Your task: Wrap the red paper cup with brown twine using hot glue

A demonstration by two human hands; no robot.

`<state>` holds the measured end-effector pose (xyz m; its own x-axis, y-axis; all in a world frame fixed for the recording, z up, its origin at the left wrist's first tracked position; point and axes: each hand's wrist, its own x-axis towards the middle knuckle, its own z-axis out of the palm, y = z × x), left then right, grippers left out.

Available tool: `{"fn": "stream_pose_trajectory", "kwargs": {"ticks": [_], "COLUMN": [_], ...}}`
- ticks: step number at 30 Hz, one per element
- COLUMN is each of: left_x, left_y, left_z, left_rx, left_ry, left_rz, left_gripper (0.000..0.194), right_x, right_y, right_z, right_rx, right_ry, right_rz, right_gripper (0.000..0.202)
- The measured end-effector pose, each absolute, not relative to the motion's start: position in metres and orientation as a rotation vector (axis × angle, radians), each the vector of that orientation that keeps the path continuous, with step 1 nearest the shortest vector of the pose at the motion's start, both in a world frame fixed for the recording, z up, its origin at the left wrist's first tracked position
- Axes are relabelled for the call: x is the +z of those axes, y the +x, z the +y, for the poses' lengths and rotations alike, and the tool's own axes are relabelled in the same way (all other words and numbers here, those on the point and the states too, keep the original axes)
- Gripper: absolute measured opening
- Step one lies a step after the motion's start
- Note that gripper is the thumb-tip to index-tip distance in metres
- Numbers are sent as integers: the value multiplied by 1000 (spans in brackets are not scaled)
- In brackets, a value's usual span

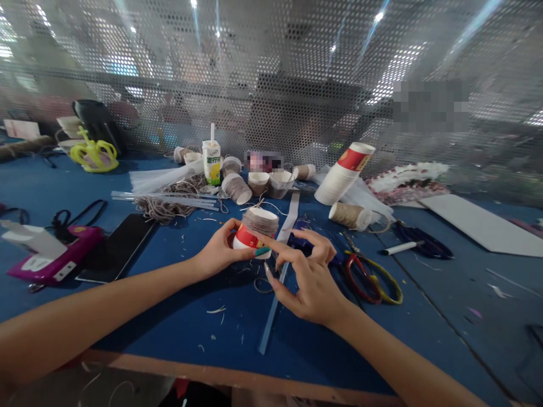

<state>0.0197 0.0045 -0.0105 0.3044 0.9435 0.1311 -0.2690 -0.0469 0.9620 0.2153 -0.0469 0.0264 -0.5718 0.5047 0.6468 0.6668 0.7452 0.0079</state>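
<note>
Bare forearms [106, 308] come in from the lower corners over the blue table [161, 339], hands meeting mid-view. Left hand [218, 249] is closed round the paper cup [246, 237] from its left side, thumb across the front. Cup is held up off the table, long axis near upright, slight tilt, pale round end up; mouth or base, can't tell. Grey-brown cord [257, 224] is wound round its upper part, above the red band [243, 233]. Right hand [311, 277] is on the cup's right and nearer the camera, fingers spread, index stretched to the band; contact unclear, nothing visible in its grasp. Clear strip [272, 314] lies left of the right wrist, scissors [373, 280] to the right.
</note>
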Motion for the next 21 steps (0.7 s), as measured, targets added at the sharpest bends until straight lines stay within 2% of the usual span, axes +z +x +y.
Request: {"fn": "stream_pose_trajectory", "kwargs": {"ticks": [4, 9, 12, 15, 21], "left_x": [-13, -11, -9, -10, -8], "left_y": [20, 18, 18, 18, 17], "left_z": [6, 2, 0, 1, 7], "left_rx": [1146, 1135, 1115, 1131, 1053], "left_ry": [1297, 1453, 1521, 1444, 989], "left_rz": [784, 992, 1097, 1009, 694], "left_gripper": [46, 46, 45, 45, 53], "right_x": [27, 26, 25, 25, 34], "right_y": [216, 214, 210, 213, 245], "right_z": [-49, -50, -51, -50, -22], "right_rx": [-297, -272, -309, -352, -555], "right_ry": [-915, -962, -979, -904, -817], "right_rz": [-2320, -2390, -2395, -2320, -2012], "right_gripper": [13, 35, 27, 13, 27]}}
